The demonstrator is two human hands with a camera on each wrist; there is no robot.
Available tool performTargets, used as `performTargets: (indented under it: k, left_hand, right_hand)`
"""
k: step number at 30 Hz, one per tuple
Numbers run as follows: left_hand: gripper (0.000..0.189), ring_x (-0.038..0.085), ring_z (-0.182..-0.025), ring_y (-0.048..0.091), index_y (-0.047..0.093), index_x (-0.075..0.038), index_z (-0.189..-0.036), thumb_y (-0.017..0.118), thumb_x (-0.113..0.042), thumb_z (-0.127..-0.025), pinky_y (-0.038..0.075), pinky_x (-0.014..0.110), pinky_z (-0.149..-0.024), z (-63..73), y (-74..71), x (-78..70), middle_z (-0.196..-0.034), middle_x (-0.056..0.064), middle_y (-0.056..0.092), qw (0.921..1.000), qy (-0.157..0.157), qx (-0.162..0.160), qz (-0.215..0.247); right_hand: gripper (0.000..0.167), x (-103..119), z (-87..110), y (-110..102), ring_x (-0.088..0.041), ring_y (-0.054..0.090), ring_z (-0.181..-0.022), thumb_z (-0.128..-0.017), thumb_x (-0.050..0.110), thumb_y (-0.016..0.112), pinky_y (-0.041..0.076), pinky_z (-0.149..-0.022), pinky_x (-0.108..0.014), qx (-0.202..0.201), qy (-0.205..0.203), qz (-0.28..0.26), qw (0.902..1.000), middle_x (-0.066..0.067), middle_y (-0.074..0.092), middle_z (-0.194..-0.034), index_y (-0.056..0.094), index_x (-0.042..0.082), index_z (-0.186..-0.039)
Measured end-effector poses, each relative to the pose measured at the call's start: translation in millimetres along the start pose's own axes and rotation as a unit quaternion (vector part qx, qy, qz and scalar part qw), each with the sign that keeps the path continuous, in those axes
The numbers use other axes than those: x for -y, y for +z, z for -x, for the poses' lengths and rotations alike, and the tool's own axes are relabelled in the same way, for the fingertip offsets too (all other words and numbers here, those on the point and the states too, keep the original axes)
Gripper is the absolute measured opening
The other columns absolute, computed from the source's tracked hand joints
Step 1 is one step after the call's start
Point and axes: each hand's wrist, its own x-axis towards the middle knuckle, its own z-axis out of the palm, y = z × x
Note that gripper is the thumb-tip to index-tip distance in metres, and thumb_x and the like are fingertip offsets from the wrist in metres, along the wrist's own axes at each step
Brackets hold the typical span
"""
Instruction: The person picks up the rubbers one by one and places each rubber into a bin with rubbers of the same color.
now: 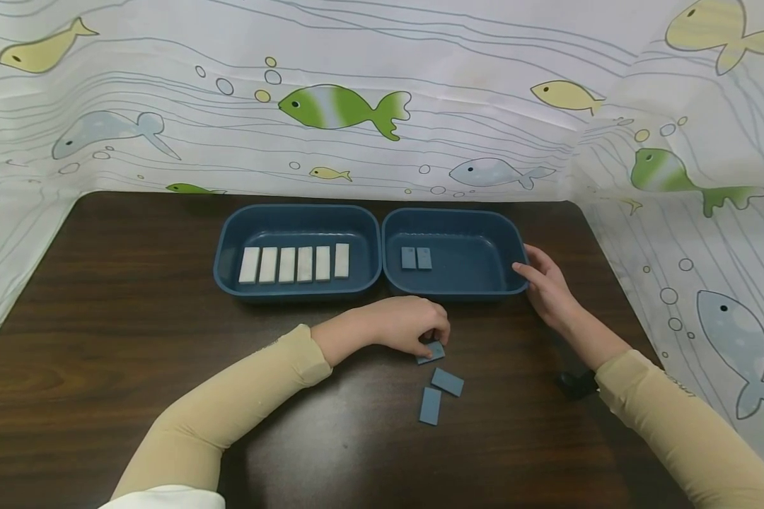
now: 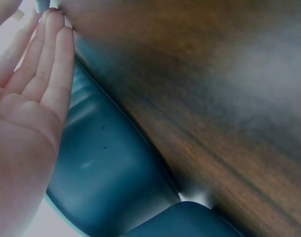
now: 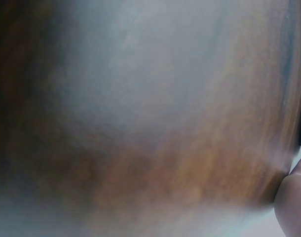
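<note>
In the head view my left hand (image 1: 407, 324) reaches across to just in front of the right bin, its thumb and fingers pinching a small blue rectangular tile (image 1: 437, 350) low over the table. The left wrist view shows a bit of that blue tile (image 2: 42, 5) at the fingertips. Two more blue tiles, one angled (image 1: 448, 382) and one nearly upright in view (image 1: 429, 406), lie nearer to me. My right hand (image 1: 550, 291) grips the right end of the blue plastic bin (image 1: 455, 292), thumb over its rim. Inside that bin, two blue tiles (image 1: 408, 258) stand side by side at the left.
A second blue bin (image 1: 299, 288) adjoins on the left, with a row of several white tiles (image 1: 286, 265) in it. Both sit towards the back of the dark wooden table (image 1: 134, 339). A fish-patterned sheet (image 1: 344, 155) hangs behind and at the sides.
</note>
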Motion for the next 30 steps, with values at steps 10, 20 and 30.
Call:
performTargets:
  k: [10,20,30]
  left_hand:
    - [0.021,0.008,-0.097,0.063,0.072,-0.017,-0.113,0.082,-0.022,-0.095,0.052,0.022,-0.087,1.3,-1.8,-0.8,-0.112,-0.003,0.070,0.9998,-0.010,-0.004,0.018]
    - [0.022,0.007,-0.093,0.061,0.073,-0.017,-0.110,0.085,-0.024,-0.093,0.051,0.021,-0.084,1.1,-4.1,-2.7,-0.108,-0.004,0.068,0.9997,-0.013,-0.006,0.021]
    - [0.018,0.008,-0.089,0.061,0.076,-0.016,-0.106,0.085,-0.026,-0.093,0.051,0.021,-0.080,1.4,-10.5,-8.3,-0.103,-0.004,0.070,0.9999,-0.010,0.004,-0.004]
  right_hand:
    - [0.029,0,0.0,0,-0.004,0.062,-0.110,-0.109,0.007,0.056,0.053,-0.093,-0.013,0.000,-0.003,0.001,1.0000,0.004,0.054,-0.128,0.051,0.016,-0.136]
    - [0.029,0,-0.3,0,-0.004,0.063,-0.110,-0.109,0.008,0.056,0.053,-0.094,-0.013,0.000,-0.006,0.003,1.0000,0.003,0.054,-0.128,0.051,0.015,-0.136]
    - [0.029,0,-0.8,0,-0.004,0.064,-0.108,-0.108,0.007,0.057,0.054,-0.093,-0.013,0.000,-0.003,-0.006,1.0000,0.003,0.055,-0.127,0.051,0.015,-0.135]
